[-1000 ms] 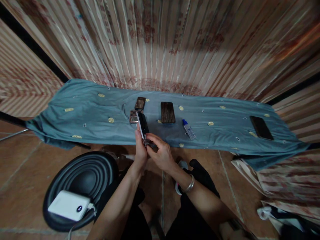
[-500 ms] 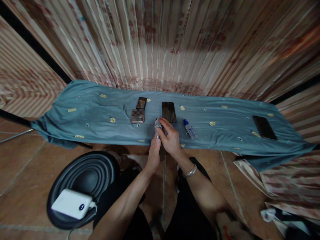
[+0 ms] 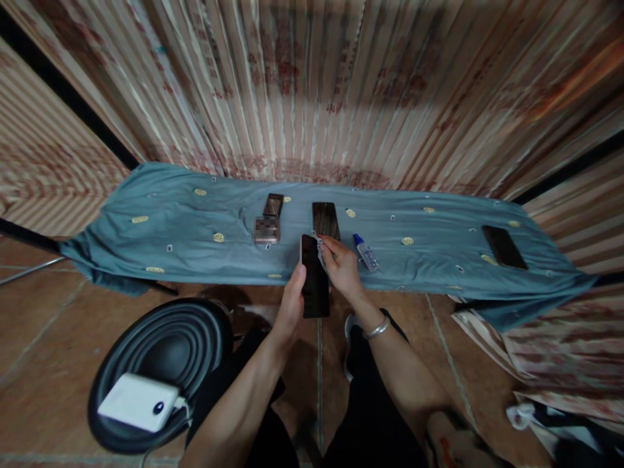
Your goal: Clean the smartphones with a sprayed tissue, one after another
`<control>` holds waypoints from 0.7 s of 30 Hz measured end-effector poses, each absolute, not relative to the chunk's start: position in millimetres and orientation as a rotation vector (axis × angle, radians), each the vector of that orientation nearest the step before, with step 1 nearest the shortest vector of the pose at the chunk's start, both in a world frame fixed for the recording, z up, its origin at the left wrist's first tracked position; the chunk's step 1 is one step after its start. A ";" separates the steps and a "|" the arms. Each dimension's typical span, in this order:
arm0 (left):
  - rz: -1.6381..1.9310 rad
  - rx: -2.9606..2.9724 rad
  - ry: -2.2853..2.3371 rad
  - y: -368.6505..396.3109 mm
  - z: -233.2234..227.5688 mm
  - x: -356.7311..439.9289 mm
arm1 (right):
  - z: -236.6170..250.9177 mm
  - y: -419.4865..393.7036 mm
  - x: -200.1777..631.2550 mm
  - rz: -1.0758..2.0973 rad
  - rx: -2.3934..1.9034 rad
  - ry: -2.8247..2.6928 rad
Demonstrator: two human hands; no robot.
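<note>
Upright in my left hand (image 3: 292,292) is a black smartphone (image 3: 314,286), its dark screen facing me, just off the near edge of the cloth-covered surface. My right hand (image 3: 344,265) pinches a crumpled grey cloth (image 3: 319,244) against the phone's upper right edge. Beyond my hands a second dark phone (image 3: 325,220) lies flat. To the right of it rests a small clear bottle with a blue cap (image 3: 365,252). Left of my hands sit a small dark rectangular item (image 3: 273,205) and a blurred-out square item (image 3: 266,230).
A teal patterned cloth (image 3: 195,257) covers the long narrow surface. Another dark phone (image 3: 505,247) lies at its right end. On the left, a white power bank (image 3: 139,402) with a cable rests on a round black stool (image 3: 214,344). Striped curtains (image 3: 302,84) hang behind.
The phone's dark screen has come into view in my left hand. My right hand has shifted slightly right, holding the cloth at the phone's edge. The camera view has moved a little.
</note>
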State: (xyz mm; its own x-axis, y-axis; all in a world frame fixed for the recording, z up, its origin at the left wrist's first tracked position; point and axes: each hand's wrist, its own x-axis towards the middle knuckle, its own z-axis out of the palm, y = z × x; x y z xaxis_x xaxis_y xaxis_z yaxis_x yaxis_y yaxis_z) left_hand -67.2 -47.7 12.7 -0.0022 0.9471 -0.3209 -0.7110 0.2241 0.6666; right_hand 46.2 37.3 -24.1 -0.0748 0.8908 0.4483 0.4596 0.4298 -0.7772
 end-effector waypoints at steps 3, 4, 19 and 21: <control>1.286 0.207 0.818 -46.2 23.3 -69.3 | -21.3 36.1 43.4 0.620 -1.208 -1.595; 1.261 0.172 0.815 -45.2 25.4 -70.4 | -20.0 35.3 42.3 0.645 -1.221 -1.560; 1.330 0.061 0.896 -33.5 26.3 -87.8 | -25.9 8.9 22.7 0.858 -1.188 -1.410; 1.340 0.066 0.915 -30.8 23.3 -95.0 | -27.0 1.5 19.2 0.907 -1.154 -1.423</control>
State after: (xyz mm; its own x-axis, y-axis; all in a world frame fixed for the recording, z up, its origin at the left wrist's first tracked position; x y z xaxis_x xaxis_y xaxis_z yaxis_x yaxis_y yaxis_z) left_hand -95.0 -30.8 23.3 -0.0520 0.8479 -0.5276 -0.8000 0.2809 0.5303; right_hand 19.2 1.5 -27.0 0.0082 0.9669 0.2552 0.1771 0.2497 -0.9520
